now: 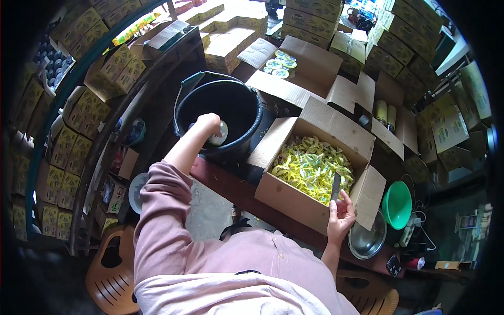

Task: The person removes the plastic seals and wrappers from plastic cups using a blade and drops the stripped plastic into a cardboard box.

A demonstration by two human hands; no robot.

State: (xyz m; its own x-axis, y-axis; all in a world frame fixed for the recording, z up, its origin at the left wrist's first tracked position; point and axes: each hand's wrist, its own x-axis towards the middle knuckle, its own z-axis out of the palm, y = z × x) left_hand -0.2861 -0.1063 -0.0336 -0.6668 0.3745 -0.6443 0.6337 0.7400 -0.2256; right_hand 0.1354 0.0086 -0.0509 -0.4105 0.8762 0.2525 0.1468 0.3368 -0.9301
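Observation:
Inside the near rim of a black bucket (254, 113), my left hand (209, 126) is closed on a round, pale object (221, 134), perhaps a jar or lid. My right hand (342, 212) pinches a dark flat strip (336, 186), like a blade, upright at the near right edge of an open cardboard box (286, 202). Yellow and green shredded strips or wrappers (312, 165) fill that box. The fingertips of my left hand are partly hidden by the hand itself.
Beyond stands another open box (315, 79) holding round lidded containers (281, 63). To the right are a green bowl (397, 205), a metal bowl (367, 236) and a phone (394, 265). Stacked cartons (115, 71) line the left. Orange chairs (110, 273) stand near my body.

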